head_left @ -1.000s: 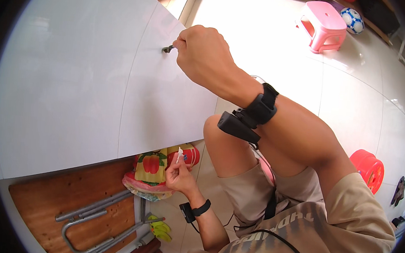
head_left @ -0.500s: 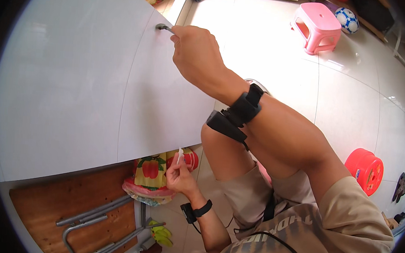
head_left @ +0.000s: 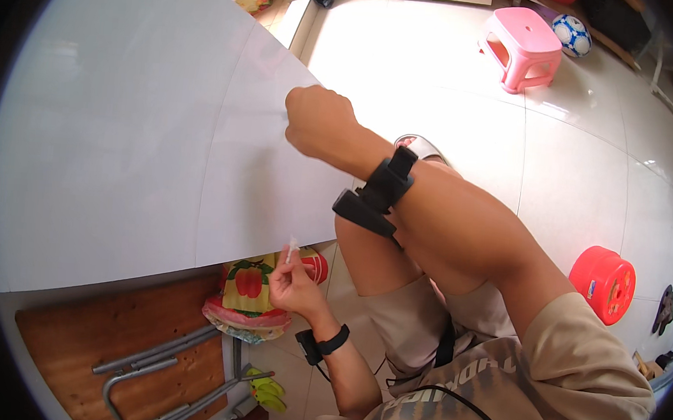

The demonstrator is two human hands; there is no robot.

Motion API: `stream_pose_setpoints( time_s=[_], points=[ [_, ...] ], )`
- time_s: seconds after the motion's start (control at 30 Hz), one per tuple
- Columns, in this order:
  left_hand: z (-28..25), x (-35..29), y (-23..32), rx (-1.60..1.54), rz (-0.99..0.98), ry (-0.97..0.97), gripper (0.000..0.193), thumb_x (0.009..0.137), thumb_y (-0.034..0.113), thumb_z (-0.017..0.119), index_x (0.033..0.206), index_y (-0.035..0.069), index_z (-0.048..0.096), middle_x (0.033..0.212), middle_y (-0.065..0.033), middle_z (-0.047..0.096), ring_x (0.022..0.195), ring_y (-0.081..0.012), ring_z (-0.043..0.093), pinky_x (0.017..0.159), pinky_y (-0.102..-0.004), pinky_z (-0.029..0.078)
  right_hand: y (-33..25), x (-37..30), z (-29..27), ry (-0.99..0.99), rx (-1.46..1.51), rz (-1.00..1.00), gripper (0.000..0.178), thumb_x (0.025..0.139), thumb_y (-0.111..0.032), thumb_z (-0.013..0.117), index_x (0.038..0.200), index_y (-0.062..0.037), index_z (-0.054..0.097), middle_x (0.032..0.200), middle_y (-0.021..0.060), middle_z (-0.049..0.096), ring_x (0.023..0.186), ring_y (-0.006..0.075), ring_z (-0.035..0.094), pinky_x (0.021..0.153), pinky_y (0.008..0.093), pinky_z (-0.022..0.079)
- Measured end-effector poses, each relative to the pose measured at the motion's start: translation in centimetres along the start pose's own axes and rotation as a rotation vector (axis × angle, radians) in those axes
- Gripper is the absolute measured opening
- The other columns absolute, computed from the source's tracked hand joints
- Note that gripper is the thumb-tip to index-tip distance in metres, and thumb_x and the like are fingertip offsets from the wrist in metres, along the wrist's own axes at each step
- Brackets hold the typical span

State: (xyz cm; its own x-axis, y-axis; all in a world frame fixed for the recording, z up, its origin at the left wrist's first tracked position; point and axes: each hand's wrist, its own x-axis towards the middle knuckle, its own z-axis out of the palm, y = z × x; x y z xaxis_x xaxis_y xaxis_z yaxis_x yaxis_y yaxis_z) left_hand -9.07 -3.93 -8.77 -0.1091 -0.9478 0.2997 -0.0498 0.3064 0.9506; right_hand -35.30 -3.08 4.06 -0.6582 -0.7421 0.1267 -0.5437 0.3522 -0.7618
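My right hand (head_left: 320, 127) is closed in a fist above the right edge of a large white panel (head_left: 123, 133). A small tool with a thin handle is in it, now almost wholly hidden by the fist; only a faint blurred line shows beside the knuckles. Lower down, at the panel's near edge, my left hand (head_left: 294, 287) pinches a small white, slightly translucent piece (head_left: 292, 251) between thumb and fingers. Its exact kind is too small to tell. Black straps with small devices sit round both wrists.
Under the panel's near edge are a wooden board (head_left: 140, 337) with grey metal tubes and a colourful bag (head_left: 248, 305). A pink stool (head_left: 526, 40), a blue-and-white ball (head_left: 572, 35) and a red stool (head_left: 603, 285) stand on the tiled floor to the right.
My right hand has moved nearer to me, away from the panel's far edge, and the tool's dark head has gone from sight. My left hand has shifted slightly left with the white piece.
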Motion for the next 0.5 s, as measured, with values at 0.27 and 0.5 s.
stream_pose_setpoints(
  time_s=[0.27, 0.5],
  points=[
    [4.3, 7.5, 6.3, 0.084, 0.298, 0.024, 0.019, 0.086, -0.008, 0.07, 0.074, -0.005, 0.055, 0.107, -0.028, 0.072, 0.052, -0.0126, 0.058, 0.046, -0.0225, 0.049, -1.3, -1.8, 1.5, -0.083, -0.062, -0.153, 0.006, 0.073, -0.003, 0.063, 0.075, 0.0005, 0.067, 0.074, 0.0206, 0.069, 0.069, 0.0375, 0.07, 0.06, 0.0446, 0.054],
    [10.0, 11.1, 11.8, 0.187, 0.499, -0.002, 0.016, 0.088, -0.005, 0.069, 0.076, -0.004, 0.059, 0.106, -0.021, 0.074, 0.056, -0.0122, 0.061, 0.049, -0.0229, 0.05, -1.1, -2.4, -0.3, -0.238, -0.092, -0.268, 0.005, 0.072, -0.006, 0.067, 0.074, -0.0037, 0.07, 0.074, 0.0174, 0.07, 0.07, 0.034, 0.071, 0.06, 0.0415, 0.055]
  ],
)
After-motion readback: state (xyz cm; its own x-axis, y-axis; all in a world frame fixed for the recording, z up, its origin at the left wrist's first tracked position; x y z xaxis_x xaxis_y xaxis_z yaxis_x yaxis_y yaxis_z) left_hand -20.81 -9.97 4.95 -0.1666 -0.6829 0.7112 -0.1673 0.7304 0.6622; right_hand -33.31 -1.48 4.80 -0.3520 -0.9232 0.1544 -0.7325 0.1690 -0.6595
